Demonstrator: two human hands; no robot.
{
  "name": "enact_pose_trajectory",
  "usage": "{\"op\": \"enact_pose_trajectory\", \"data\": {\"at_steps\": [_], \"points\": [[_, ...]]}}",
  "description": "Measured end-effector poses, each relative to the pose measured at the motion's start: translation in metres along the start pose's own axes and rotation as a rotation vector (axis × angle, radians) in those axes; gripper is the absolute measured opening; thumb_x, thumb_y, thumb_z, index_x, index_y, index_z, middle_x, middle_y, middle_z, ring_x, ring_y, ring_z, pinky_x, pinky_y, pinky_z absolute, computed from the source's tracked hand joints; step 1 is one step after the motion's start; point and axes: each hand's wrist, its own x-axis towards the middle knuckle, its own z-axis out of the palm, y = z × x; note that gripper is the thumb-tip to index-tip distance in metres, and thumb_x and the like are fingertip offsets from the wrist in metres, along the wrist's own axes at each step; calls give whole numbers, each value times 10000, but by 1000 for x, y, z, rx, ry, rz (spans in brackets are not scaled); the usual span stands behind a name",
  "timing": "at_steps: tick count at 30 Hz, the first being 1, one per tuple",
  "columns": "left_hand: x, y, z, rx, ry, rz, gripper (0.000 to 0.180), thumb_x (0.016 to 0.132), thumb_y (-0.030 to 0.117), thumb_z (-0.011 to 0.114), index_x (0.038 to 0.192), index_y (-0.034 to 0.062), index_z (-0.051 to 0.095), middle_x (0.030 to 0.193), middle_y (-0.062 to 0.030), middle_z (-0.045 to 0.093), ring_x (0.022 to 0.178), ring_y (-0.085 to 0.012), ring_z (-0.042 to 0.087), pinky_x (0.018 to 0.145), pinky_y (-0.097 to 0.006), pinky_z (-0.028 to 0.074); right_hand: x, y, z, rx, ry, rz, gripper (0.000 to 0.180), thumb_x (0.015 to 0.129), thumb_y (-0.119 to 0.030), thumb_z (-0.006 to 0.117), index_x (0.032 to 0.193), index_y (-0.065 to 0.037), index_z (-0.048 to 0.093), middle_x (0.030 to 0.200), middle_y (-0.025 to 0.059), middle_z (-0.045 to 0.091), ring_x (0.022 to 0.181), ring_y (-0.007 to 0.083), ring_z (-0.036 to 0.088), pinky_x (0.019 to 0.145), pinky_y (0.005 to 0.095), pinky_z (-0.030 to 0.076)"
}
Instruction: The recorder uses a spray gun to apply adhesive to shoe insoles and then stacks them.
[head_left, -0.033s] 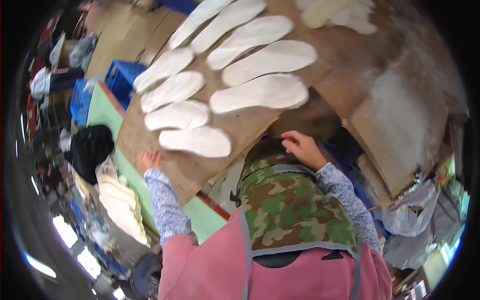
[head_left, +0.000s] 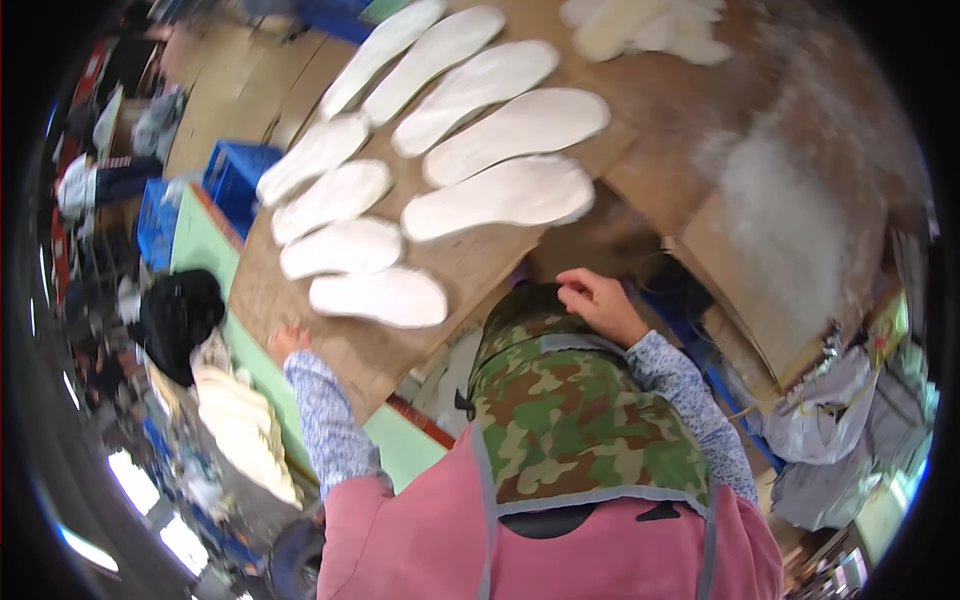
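Note:
White shoe insoles [head_left: 505, 195] lie in two slanting rows on a brown board [head_left: 365, 365]. The longer ones are in the right row, the shorter ones in the left. My left hand [head_left: 289, 341] rests at the board's left edge, fingers spread and holding nothing. The nearest short insole [head_left: 378, 296] lies to its right, not touching it. Above my camouflage apron [head_left: 590, 415], my right hand [head_left: 603, 303] is loosely closed, fingers curled in, with nothing visible in it. It is below the nearest long insole and apart from it.
A pile of off-white pieces [head_left: 655, 30] lies at the far right of the work surface. Cardboard [head_left: 720, 270] dusted white is on the right, above grey plastic bags [head_left: 820, 420]. On the left are blue crates [head_left: 232, 180], a black bundle [head_left: 180, 320] and stacked cream pieces [head_left: 240, 425].
The whole view has shifted slightly, so the insoles and board appear a little lower and further left. Both hands keep nearly the same poses, and the insoles keep their arrangement.

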Motion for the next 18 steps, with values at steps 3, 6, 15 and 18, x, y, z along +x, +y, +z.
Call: {"op": "enact_pose_trajectory", "data": {"at_steps": [3, 6, 15, 18], "points": [[-45, 36, 35, -118, 347, 176, 193, 838, 116, 560, 976, -7, 504, 857, -129, 608, 641, -220, 595, 631, -312, 539, -37, 9, -55, 209, 177, -74, 175, 873, -123, 628, 1005, -10, 647, 776, 85, 669, 661, 120, 619, 616, 256, 495], [-131, 78, 134, -406, -44, 534, 145, 840, 99, 549, 928, -4, 497, 790, -118, 590, 593, -177, 573, 556, -257, 513, -84, 27, -128, 303, 520, 38, 121, 899, -112, 609, 968, -30, 665, 724, 4, 622, 598, 67, 548, 520, 217, 440], [-370, 182, 448, 217, -824, 1204, 265, 941, 247, 482, 1002, 28, 619, 869, -190, 659, 802, -325, 641, 718, -395, 486, -246, 137, -345, 148, 1400, -63, 223, 908, -117, 606, 1107, -17, 622, 908, 7, 613, 783, 82, 549, 705, 226, 459], [-378, 182, 535, 900, -423, 1534, 570, 880, 349, 562, 1283, -37, 447, 1327, -266, 467, 1231, -413, 446, 1024, -460, 382, -293, 177, -358, 93, 1595, 63, 312, 886, -122, 627, 1171, -1, 580, 1017, 38, 608, 912, 124, 555, 835, 260, 454]]}}
